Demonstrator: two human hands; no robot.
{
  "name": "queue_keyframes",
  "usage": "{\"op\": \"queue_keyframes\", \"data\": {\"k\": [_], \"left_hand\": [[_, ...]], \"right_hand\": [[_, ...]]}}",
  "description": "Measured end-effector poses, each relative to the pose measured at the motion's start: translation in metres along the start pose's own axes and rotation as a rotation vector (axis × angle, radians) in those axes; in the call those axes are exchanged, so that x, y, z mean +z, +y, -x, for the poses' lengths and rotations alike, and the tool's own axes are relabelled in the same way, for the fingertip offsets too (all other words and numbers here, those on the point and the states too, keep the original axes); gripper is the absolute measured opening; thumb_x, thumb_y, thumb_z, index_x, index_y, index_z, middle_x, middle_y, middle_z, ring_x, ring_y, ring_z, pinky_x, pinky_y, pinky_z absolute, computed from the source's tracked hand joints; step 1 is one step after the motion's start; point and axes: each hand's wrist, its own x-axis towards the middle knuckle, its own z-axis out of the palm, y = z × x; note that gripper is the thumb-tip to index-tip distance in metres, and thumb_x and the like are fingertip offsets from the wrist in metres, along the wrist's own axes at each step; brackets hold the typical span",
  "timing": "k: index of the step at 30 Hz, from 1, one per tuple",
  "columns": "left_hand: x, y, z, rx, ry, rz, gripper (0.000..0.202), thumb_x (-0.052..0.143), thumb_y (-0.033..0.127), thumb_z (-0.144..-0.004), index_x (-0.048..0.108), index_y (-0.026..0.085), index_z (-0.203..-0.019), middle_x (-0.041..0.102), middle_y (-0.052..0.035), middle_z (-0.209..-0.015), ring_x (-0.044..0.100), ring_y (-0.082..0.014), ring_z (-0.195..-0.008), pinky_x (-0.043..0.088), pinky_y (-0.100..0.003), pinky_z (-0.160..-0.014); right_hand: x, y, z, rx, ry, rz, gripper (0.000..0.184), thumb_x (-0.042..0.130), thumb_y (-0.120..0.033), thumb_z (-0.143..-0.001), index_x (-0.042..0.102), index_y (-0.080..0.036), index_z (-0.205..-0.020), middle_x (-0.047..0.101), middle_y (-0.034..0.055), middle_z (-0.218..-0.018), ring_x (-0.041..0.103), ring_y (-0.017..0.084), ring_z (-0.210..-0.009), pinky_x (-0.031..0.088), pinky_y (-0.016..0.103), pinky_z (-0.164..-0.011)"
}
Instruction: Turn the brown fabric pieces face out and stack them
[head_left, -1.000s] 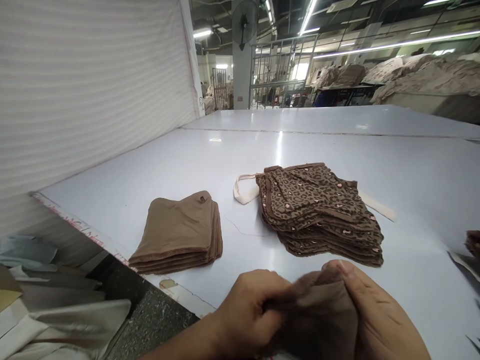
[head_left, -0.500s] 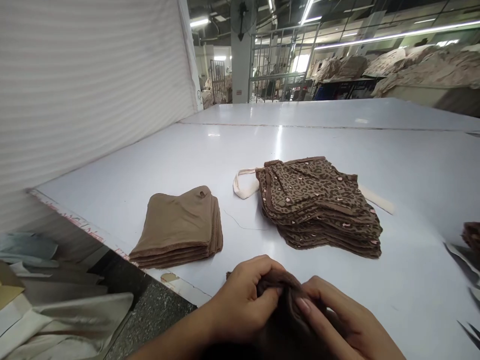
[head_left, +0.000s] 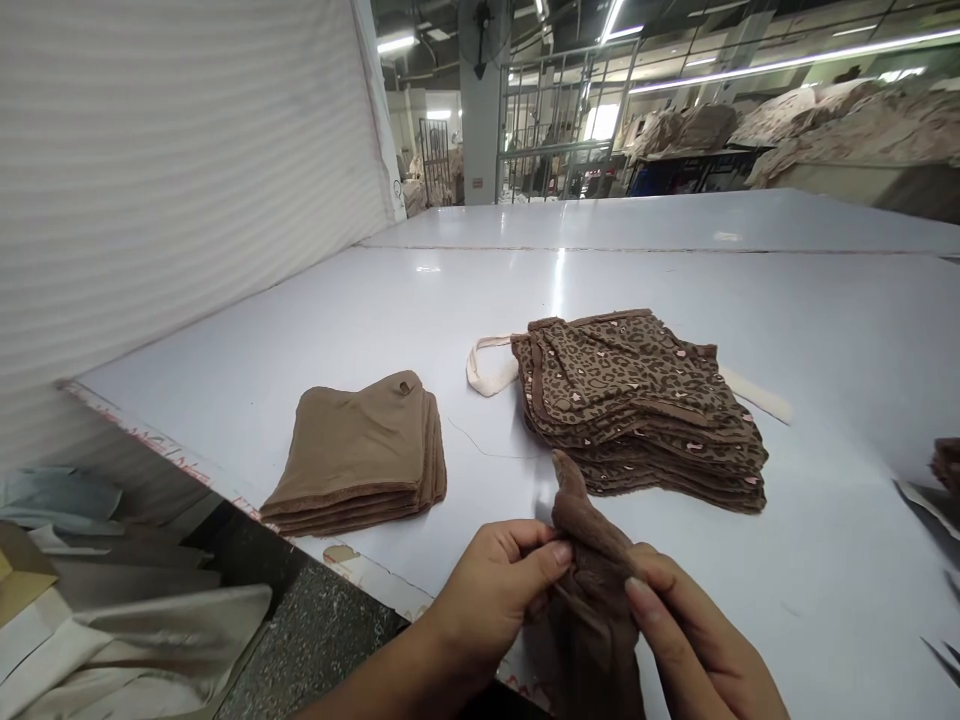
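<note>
Left hand [head_left: 495, 590] and right hand [head_left: 690, 640] each have a thumb-and-finger grip pinching a dark brown cloth [head_left: 596, 610], bunched between them near the front edge of the white tabletop [head_left: 465, 300]. Beyond it lies a leopard-patterned stack [head_left: 622, 380], with a pale strip [head_left: 757, 395] jutting out on its right. Well apart, leftward, sits a plain brown stack [head_left: 360, 440].

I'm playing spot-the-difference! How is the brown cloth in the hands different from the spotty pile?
The brown cloth looks plain where it shows, while the spotty pile has leopard print with pinkish patches. The brown cloth is bunched up, but the spotty pile lies fairly flat in many layers. The left hand and right hand pinch the brown cloth, while the spotty pile rests on the table. Both are brownish fabric.
</note>
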Motion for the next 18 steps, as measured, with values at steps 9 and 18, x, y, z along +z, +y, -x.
{"op": "queue_keyframes", "data": {"k": [9,18], "left_hand": [[-0.002,-0.014,-0.002,0.035,-0.012,0.344,0.026,0.069,0.032,-0.077,0.061,0.007,-0.083,0.052,-0.0034,-0.072,0.045,-0.0090,-0.063,0.031,-0.019,-0.052],[0.006,-0.023,-0.003,0.164,0.066,0.258,0.025,0.068,0.034,-0.079,0.055,0.012,-0.079,0.056,0.0003,-0.067,0.049,-0.0078,-0.059,0.038,-0.020,-0.059]], "right_hand": [[0.012,-0.006,0.000,0.054,0.255,0.066,0.019,0.056,-0.045,-0.083,0.055,-0.028,-0.092,0.058,-0.0010,-0.083,0.054,0.018,-0.084,0.044,0.020,-0.062],[-0.001,-0.008,-0.006,-0.008,-0.112,0.084,0.011,0.055,-0.036,-0.086,0.060,-0.027,-0.084,0.057,-0.0007,-0.078,0.055,0.016,-0.076,0.047,0.022,-0.067]]}}
